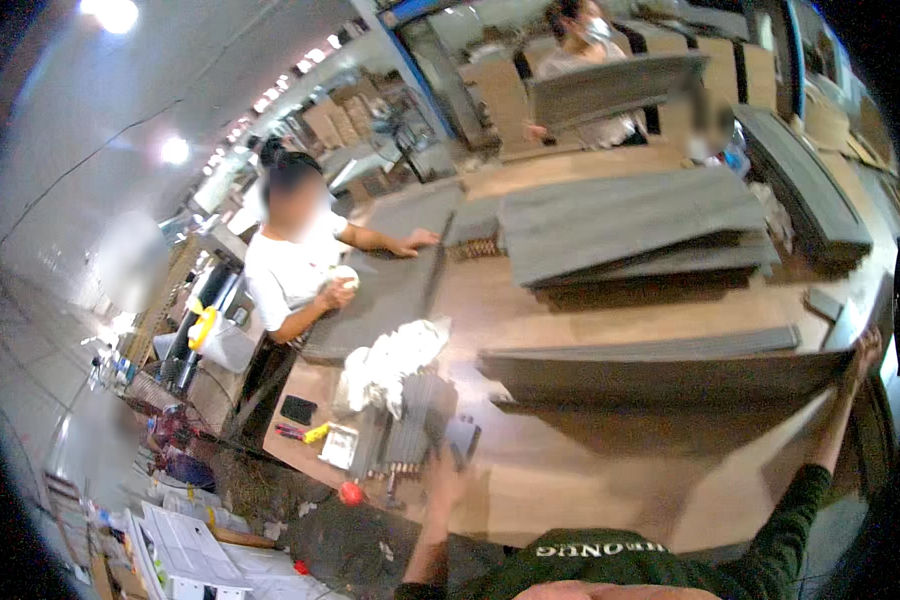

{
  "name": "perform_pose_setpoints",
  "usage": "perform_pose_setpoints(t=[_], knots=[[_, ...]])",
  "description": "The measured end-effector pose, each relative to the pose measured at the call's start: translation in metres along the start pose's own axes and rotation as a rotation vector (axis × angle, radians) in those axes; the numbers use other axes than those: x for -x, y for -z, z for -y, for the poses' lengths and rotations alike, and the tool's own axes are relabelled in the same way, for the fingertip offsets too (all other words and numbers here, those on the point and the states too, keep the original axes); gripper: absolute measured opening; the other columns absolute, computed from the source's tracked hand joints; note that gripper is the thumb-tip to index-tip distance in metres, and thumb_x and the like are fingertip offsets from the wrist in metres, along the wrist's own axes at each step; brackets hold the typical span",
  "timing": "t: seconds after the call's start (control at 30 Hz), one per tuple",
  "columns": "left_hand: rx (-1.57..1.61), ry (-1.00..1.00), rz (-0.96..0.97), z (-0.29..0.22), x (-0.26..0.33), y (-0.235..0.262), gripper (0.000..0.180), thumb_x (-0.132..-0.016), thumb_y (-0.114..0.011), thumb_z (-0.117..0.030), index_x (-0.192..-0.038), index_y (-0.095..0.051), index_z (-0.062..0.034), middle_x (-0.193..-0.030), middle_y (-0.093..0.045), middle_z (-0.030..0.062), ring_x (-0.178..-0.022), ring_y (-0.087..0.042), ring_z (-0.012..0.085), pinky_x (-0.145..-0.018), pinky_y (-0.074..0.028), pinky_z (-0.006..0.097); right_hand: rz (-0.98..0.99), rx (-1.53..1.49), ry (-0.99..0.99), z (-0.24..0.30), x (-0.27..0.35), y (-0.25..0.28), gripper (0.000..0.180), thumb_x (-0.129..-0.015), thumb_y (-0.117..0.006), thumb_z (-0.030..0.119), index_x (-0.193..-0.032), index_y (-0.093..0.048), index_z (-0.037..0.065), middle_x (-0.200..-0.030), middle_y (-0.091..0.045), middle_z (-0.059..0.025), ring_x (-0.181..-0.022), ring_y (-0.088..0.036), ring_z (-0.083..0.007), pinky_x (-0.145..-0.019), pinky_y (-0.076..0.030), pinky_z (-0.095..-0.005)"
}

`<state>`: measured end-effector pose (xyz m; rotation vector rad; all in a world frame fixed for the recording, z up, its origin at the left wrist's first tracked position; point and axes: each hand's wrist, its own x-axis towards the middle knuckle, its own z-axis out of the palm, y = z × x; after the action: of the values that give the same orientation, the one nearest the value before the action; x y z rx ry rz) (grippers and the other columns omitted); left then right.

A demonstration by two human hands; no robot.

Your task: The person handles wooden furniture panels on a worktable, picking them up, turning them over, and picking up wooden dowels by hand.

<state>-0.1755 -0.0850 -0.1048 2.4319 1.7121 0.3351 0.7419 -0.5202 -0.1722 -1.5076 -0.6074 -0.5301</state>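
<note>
A long grey board (660,378) stands tilted on its edge across the wooden table, in front of me. At its right end is my right hand (867,352), closed around the board's edge with my arm stretched out. My left hand (446,478) is over the table's near left part, smeared by motion, so its fingers cannot be made out. Just beyond it is a small grey-blue block (463,438); whether the hand touches it is unclear. Beside that stands a stack of narrow grey strips (410,430) with a crumpled white cloth (395,365) on top.
Large grey boards (630,220) lie stacked on the table's far side. More long boards (805,185) are piled at the right. A co-worker (295,250) at the left wipes or touches a grey panel; another person (580,60) holds a board at the back. A black phone (298,408) lies near the left edge.
</note>
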Motion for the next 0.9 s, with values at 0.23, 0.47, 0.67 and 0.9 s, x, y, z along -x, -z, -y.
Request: perform_pose_setpoints(t=[0.23,0.47,0.67,0.9], knots=[[0.181,0.256,-0.049,-0.014,0.003,0.039,0.074,-0.069,-0.070,-0.032,-0.128,-0.037,-0.0007,-0.122,-0.046,0.0221,-0.113,-0.045,0.0368,-0.093,-0.037,0.045,-0.044,-0.003,-0.002,-0.024,0.053,-0.057,0.064,-0.085,-0.057,0.030,-0.134,-0.026,0.003,-0.130,-0.036,-0.0150,-0.119,-0.037,-0.0251,-0.098,-0.030,-0.0385],[1.037,0.158,-0.277,-0.008,-0.026,0.057,0.082,-0.065,-0.071,-0.003,-0.134,-0.027,0.0003,-0.126,-0.044,0.0142,-0.115,-0.043,0.0232,-0.095,-0.036,0.033,-0.198,-0.145,-0.038,0.048,0.026,-0.072,0.046,-0.090,-0.051,0.017,-0.128,-0.029,0.004,-0.102,-0.038,-0.0053,-0.096,-0.040,-0.0158,-0.101,-0.033,-0.0387],[1.268,-0.036,-0.286,-0.052,-0.065,0.110,0.078,-0.061,-0.079,-0.013,-0.124,-0.036,0.0018,-0.116,-0.048,0.0143,-0.107,-0.047,0.0225,-0.092,-0.039,0.033,-0.060,-0.087,0.051,0.129,0.021,-0.078,0.027,-0.087,-0.055,0.008,-0.087,-0.028,0.011,-0.077,-0.019,0.0031,-0.067,-0.023,-0.0120,-0.068,-0.023,-0.0220],[0.982,-0.188,-0.133,-0.107,-0.122,0.115,0.075,-0.058,-0.081,-0.011,-0.118,-0.037,0.0015,-0.113,-0.048,0.0149,-0.104,-0.048,0.0223,-0.090,-0.040,0.034,-0.130,-0.107,-0.180,0.147,0.038,-0.082,0.066,-0.080,-0.066,0.018,-0.129,-0.025,0.006,-0.122,-0.037,-0.0147,-0.111,-0.041,-0.0236,-0.093,-0.036,-0.0329]])
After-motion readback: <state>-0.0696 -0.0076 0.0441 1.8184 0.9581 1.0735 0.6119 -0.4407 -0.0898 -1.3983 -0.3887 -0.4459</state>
